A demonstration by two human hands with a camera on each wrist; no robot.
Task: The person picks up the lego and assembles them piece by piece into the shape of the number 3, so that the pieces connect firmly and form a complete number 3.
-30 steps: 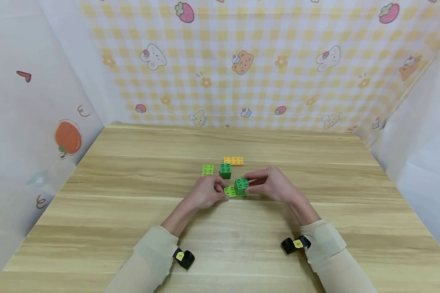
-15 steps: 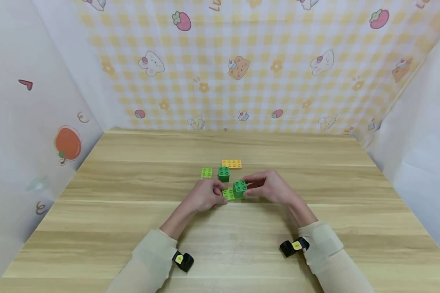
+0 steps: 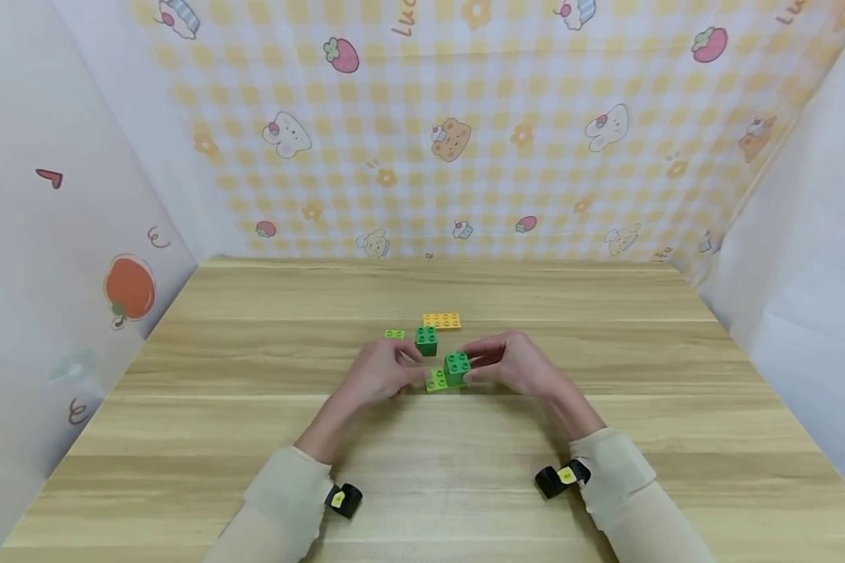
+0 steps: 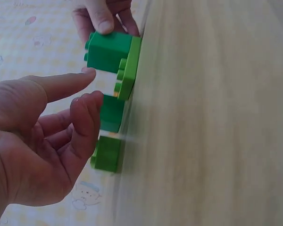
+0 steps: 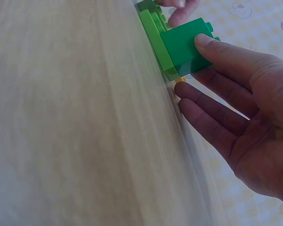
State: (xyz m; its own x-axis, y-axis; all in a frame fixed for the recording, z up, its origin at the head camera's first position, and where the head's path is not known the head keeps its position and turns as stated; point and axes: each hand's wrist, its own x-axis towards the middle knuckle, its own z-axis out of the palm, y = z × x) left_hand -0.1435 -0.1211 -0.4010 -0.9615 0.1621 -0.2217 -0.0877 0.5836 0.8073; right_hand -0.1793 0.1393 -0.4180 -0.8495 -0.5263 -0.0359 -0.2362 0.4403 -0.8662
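The left hand has shifted off the lime plate's left end, its fingers and thumb spread apart. The right hand's fingers and thumb pinch a green stud brick on the plate's right half, on the counter. Behind are a darker green brick and yellow-orange plate.

Head view: left hand partly hides lime block; sleeves cropped.
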